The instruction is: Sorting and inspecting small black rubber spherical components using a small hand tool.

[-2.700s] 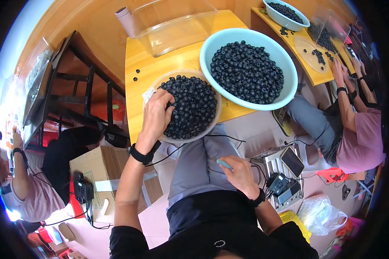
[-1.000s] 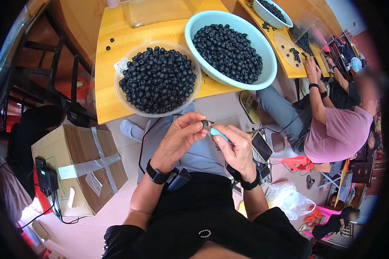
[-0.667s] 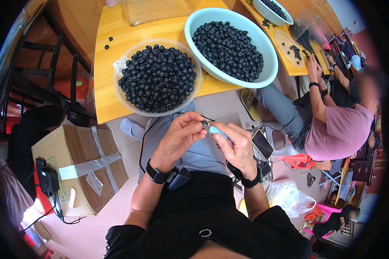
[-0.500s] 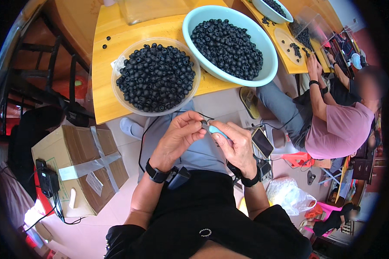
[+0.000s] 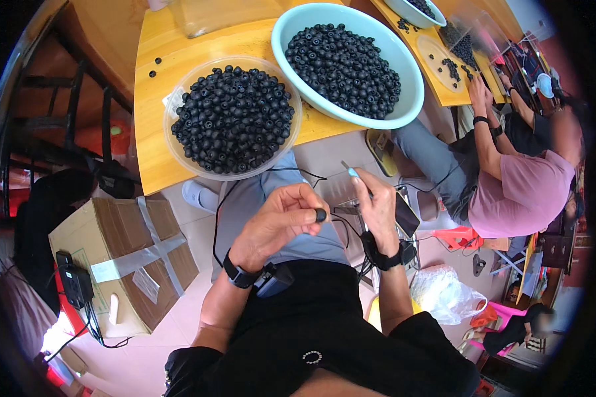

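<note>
My left hand (image 5: 278,220) pinches one small black round piece (image 5: 320,215) between thumb and fingers, above my lap. Apart from it, to the right, my right hand (image 5: 379,204) is closed round a small knife (image 5: 353,173) with a light blue handle; its short metal blade points up and left. Beyond my hands, a shallow clear plastic tray (image 5: 173,147) heaped with similar black pieces, some showing a hole, rests on the yellow table (image 5: 149,132). To its right, a big light blue basin (image 5: 414,92) holds many more of them.
A taped cardboard box (image 5: 129,264) with a black cable device on it stands at my left. On the right, a co-worker in a pink shirt (image 5: 520,192) handles black pieces at another table. A clear plastic bag (image 5: 444,294) lies on the floor at the right.
My right hand has drawn the knife away from the black piece, to the right, and its blade now points up. My left hand has moved slightly lower, still pinching the piece.
</note>
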`<state>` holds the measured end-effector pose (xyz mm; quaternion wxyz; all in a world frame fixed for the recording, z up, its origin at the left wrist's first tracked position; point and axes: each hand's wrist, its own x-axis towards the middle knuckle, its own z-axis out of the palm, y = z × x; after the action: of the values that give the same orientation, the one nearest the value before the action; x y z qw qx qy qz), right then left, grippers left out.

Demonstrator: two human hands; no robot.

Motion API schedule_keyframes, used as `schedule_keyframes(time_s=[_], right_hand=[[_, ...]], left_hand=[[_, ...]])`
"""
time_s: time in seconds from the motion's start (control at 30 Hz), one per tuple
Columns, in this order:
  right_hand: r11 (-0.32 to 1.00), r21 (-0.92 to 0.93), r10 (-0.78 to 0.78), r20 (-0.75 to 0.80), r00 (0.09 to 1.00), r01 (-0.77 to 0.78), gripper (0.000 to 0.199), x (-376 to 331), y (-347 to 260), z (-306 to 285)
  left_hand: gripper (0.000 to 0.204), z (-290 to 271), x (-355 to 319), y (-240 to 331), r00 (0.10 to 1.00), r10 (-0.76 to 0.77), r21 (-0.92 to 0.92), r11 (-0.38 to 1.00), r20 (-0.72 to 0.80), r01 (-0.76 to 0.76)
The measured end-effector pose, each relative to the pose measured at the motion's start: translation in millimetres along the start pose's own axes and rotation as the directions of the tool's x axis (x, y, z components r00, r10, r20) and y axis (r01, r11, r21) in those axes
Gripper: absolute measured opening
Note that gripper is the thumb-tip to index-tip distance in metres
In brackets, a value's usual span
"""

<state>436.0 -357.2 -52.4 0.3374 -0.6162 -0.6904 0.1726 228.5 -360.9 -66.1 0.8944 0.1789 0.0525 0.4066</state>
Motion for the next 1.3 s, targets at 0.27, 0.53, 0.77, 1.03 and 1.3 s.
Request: schedule_keyframes(time_s=[0.27, 0.53, 0.77, 1.03, 1.3], right_hand=[[0.881, 0.430, 0.118, 0.207, 0.971, -0.199, 0.027, -8, -26, -7], [0.796, 0.570, 0.048, 0.278, 0.959, -0.206, 0.020, -1, -61, -4], [0.538, 0.745, 0.081, 0.421, 0.903, -0.395, 0.012, -2, -57, 6], [0.793, 0.586, -0.013, 0.287, 0.958, -0.165, 0.022, -2, -60, 3], [0.825, 0.535, 0.052, 0.252, 0.966, -0.184, 0.021, 3, -51, -9]], left_hand=[[0.008, -10, 2, -2, 0.988, 0.059, -0.043, 0.997, -0.142, -0.066], [0.012, -8, 4, -1, 0.974, 0.083, 0.113, 0.992, -0.210, -0.060], [0.016, -15, -2, 0, 0.974, 0.058, 0.151, 0.988, -0.220, -0.025], [0.017, -17, 0, -4, 0.974, 0.081, 0.148, 0.988, -0.212, -0.050], [0.019, -3, 5, -3, 0.970, 0.028, 0.170, 0.985, -0.240, 0.014]])
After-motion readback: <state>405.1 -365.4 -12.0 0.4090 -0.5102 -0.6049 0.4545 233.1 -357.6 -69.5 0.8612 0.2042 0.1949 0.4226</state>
